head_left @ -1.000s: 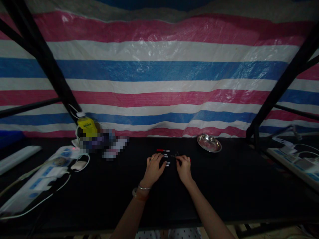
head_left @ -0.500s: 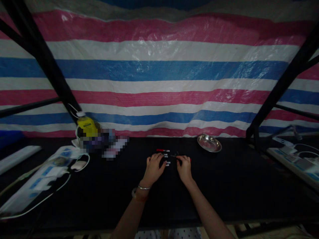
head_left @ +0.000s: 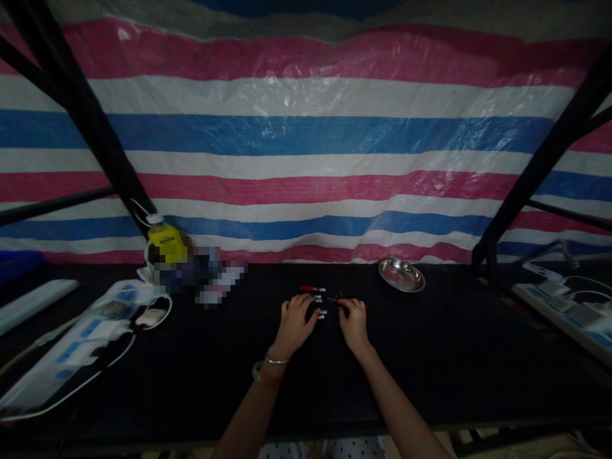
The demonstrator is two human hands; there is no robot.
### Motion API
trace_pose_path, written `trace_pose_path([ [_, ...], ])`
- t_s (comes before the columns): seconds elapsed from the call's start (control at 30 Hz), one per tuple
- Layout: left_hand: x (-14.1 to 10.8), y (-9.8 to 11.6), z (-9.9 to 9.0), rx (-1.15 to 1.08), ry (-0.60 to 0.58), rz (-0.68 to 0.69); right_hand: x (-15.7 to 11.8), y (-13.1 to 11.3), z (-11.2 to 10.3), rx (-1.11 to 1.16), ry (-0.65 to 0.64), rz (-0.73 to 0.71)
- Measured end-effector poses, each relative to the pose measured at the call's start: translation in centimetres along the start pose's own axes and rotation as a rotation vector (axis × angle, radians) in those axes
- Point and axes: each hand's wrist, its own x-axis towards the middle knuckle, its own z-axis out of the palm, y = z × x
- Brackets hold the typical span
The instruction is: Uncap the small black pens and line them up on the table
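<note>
On the black tabletop, my left hand (head_left: 295,324) rests palm down, its fingers spread and its thumb held apart. Small silver ends (head_left: 322,314) show beside its thumb, and more silver pieces (head_left: 318,298) lie by its fingertips; what lies beneath the fingers is hidden. Just beyond them is a slim red piece with a silver end (head_left: 308,289). My right hand (head_left: 354,324) is closed in a pinch at a small dark, thin thing (head_left: 336,298), too dim to name. A red tip (head_left: 366,307) shows at that hand's right side.
A shallow round metal dish (head_left: 401,275) stands at the back right. Left are a yellow bottle (head_left: 167,242), a blurred-out patch, and a white power strip (head_left: 81,344) with cables. Another strip (head_left: 574,312) lies far right. A striped sheet (head_left: 306,134) hangs behind, between dark frame posts.
</note>
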Motion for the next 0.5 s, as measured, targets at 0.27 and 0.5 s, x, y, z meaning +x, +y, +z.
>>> trace_pose_path([
  [0.27, -0.06, -0.05, 0.09, -0.005, 0.011, 0.010, 0.07, -0.10, -0.09, 0.004, -0.004, 0.003],
  [0.5, 0.04, 0.03, 0.07, 0.002, 0.009, 0.007, 0.03, -0.11, -0.07, -0.005, -0.018, 0.024],
])
